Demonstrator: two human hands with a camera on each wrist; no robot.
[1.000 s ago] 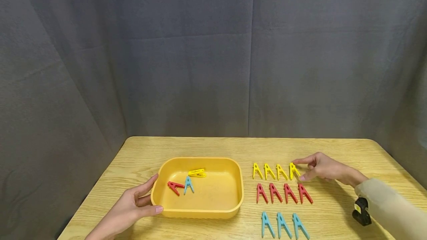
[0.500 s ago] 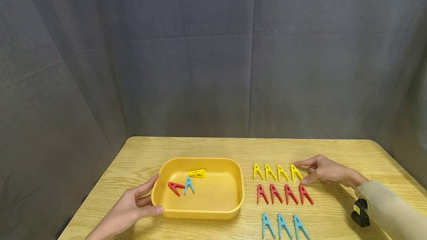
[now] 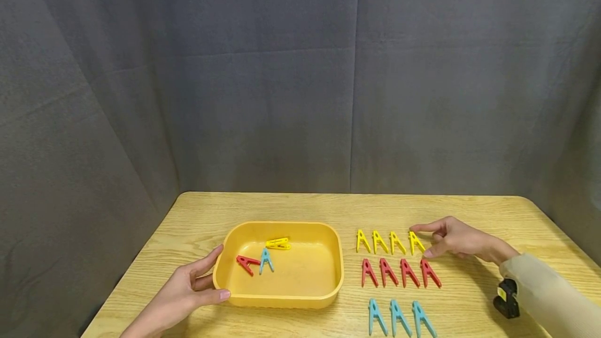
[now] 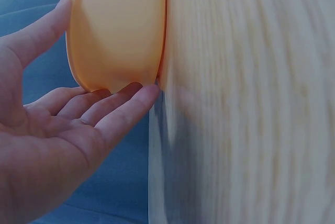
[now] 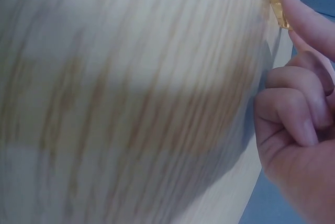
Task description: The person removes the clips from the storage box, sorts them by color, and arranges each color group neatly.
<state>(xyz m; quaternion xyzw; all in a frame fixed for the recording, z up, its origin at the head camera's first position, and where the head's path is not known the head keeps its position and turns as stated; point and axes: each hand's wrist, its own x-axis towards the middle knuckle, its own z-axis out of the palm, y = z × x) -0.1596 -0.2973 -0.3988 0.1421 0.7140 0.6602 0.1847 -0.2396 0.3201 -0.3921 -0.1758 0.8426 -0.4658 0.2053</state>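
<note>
Touching item: yellow clothespin, 4th and rightmost in yellow row, flat on desk, far row of three. Right hand: index fingertip and thumb rest at the pin's two sides; other fingers curled under; whether the pinch has closed on it, can't tell. Advice for this step: keep contact light and nudge w/o disturbing neighbouring yellow pins or red row just below. Blue row: 3 pcs, nearest edge. Left hand: fingers straight, relaxed, cupping left end of yellow tray. Tray holds 1 red, 1 blue, 1 yellow pin.
</note>
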